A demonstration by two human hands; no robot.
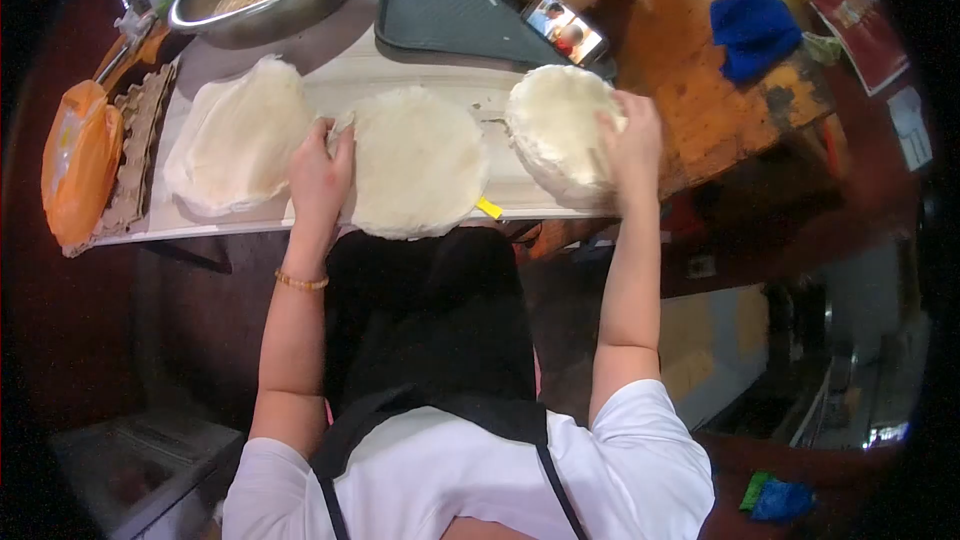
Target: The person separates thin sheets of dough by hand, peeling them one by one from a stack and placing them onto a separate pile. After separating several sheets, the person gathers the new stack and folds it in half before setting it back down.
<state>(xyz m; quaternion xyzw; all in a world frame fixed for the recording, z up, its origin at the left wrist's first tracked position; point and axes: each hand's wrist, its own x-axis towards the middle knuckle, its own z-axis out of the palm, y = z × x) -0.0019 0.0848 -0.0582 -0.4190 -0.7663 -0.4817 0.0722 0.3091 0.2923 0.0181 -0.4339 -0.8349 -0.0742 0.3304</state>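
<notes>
White shirt (450, 460); left fingers (345, 144) pinch middle round sheets (415, 165), right fingers (628, 105) spread on right stack (558, 120) (red print (858, 8) unreadable)

We see a bowl (232, 24) of shiny, smooth metal and a tray (450, 10) of dark, matt material that looks like plastic. The bag (78, 165) is thin orange plastic with a crinkled sheen. We find worn, stained wood on the brown tabletop (700, 70), soft matt blue cloth in the rag (750, 32), and a glossy screen on the phone (566, 28).
</notes>
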